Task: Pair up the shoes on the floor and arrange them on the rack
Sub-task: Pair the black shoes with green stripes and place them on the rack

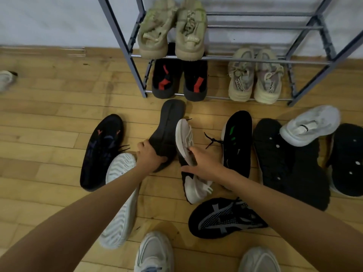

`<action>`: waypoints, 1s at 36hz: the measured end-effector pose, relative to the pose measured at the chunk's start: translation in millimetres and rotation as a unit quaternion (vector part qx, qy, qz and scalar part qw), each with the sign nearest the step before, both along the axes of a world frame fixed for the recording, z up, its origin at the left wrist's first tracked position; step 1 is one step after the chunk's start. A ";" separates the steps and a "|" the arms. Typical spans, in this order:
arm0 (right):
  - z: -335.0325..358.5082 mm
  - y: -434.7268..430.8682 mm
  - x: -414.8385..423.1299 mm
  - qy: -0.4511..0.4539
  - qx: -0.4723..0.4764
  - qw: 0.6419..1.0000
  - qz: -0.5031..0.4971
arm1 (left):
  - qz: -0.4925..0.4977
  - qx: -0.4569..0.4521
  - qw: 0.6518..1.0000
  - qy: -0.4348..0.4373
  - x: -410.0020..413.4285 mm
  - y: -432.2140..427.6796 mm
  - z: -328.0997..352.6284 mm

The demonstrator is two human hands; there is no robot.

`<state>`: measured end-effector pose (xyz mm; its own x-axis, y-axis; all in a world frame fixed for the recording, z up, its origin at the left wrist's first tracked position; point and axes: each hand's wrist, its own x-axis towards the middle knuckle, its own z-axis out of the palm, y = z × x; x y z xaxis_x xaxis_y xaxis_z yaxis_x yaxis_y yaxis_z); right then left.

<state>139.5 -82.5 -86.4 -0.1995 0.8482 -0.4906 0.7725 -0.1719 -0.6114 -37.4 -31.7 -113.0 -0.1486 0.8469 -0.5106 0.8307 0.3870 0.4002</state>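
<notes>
**Both hands on shoes in front of the rack**

At the far left edge a pale shoe [6, 79] lies alone on the wooden floor [49, 107]. Nearer the middle, a black shoe with red marks [102, 152] lies on its side, and a white shoe [119, 199] lies sole-up just beside it, partly under the left forearm.

The left hand [150, 154] is closed around the near end of a dark shoe [167, 130], fingers curled over its edge; the shoe shows its grey sole and points away toward the rack [125, 46]. Just right of it, the right hand [204, 163] rests with fingers bent on a white and black shoe [188, 154], thumb spread to the left; whether it truly grips is unclear.

On the rack, a tan pair [172, 32] sits on an upper bar, a black and red pair [179, 81] on the lowest level below it, and a beige pair [255, 77] to their right.

Right of the hands lie a black shoe with green marks [238, 144], a black and grey shoe [222, 218] nearer, two black soles with white dots [288, 163], and a white shoe [312, 124] resting on them.
</notes>
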 end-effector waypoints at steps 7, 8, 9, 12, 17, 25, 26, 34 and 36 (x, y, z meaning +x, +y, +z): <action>-5.3 -3.5 -8.0 0.042 -0.033 0.996 -0.072 | 0.095 -0.032 0.990 -0.102 -15.4 8.6 4.3; -4.5 -3.6 -7.7 0.032 -0.018 0.997 -0.067 | 0.105 -0.006 0.987 -0.122 -14.9 8.7 7.1; -3.5 -3.6 -7.2 0.027 -0.002 0.998 -0.065 | 0.105 0.029 0.985 -0.133 -14.4 8.6 10.6; -0.2 -2.8 -8.1 0.028 0.036 0.996 -0.074 | -0.005 0.157 0.986 -0.061 -15.8 8.3 19.3; 0.6 4.5 -13.6 -0.009 0.079 0.991 -0.106 | -0.208 0.312 0.909 0.183 -28.2 -2.8 15.1; -7.9 -2.1 -8.3 -0.016 0.056 0.993 -0.106 | -0.339 0.203 0.898 0.194 -26.4 -22.7 -3.2; -7.6 -2.3 -8.9 -0.008 0.056 0.992 -0.109 | -0.336 0.191 0.902 0.192 -25.9 -22.4 -3.6; -3.1 13.5 -12.7 0.059 0.002 0.989 -0.135 | -0.321 0.166 0.919 0.157 -29.5 -14.6 -0.9; -1.5 13.8 -11.1 0.073 -0.019 0.990 -0.121 | -0.310 0.144 0.931 0.130 -24.9 -13.6 0.4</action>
